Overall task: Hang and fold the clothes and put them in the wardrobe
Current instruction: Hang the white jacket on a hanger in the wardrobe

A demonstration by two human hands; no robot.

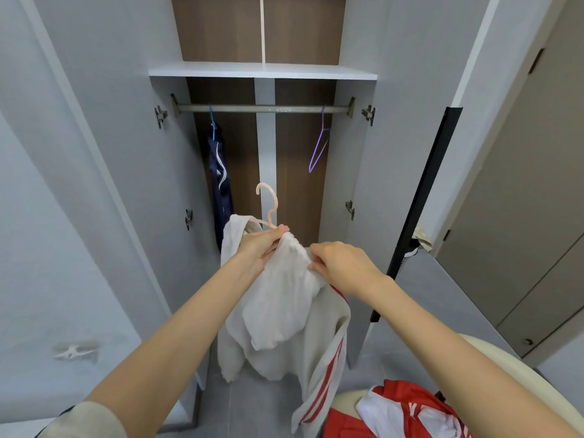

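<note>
I hold a white hooded jacket (pixel 278 314) with red sleeve stripes in front of the open wardrobe. It hangs on a pale pink hanger (pixel 268 203) whose hook points up. My left hand (pixel 260 246) grips the hanger's neck together with the jacket's collar. My right hand (pixel 341 263) pinches the jacket's fabric at the right shoulder. Above, the metal rail (pixel 262 108) carries a dark blue garment (pixel 221 181) on a blue hanger at the left and an empty purple hanger (pixel 319 147) at the right.
Both grey wardrobe doors (pixel 104 172) stand open to either side. A white shelf (pixel 262 71) sits above the rail. A red and white garment (pixel 401 412) lies on a cream surface at the lower right. A black-edged panel (pixel 420 210) stands right of the wardrobe.
</note>
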